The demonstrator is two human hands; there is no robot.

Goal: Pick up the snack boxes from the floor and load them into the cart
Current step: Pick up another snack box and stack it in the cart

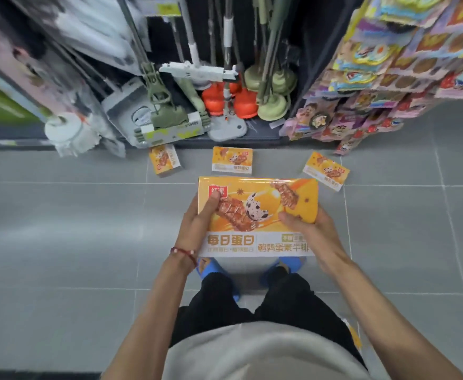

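The person is holding one yellow snack box (257,207) flat and face up above the grey tiled floor (60,215), over blue slippers (205,267). The left hand (202,212) is gripping the box's 9 o'clock edge with its thumb pressing on the printed top. The right hand (307,226) is clamping the 4 o'clock corner the same way.

To do this step well, the person is probably best keeping both thumbs on top and the box level while turning toward the cart, which is not showing in this view. The glossy wrap looks as if it could be slippery, so the grip should stay firm.

Three more boxes are lying on the floor beyond it: one (164,159) at 11 o'clock, one (232,159) at 12 o'clock and one (326,170) at 1 o'clock, each apart from the others.

Behind them, a dark shelf base is carrying mops, orange plungers (224,101) and green plungers (274,105). A rack of colourful snack packets (389,78) is hanging at 2 o'clock.
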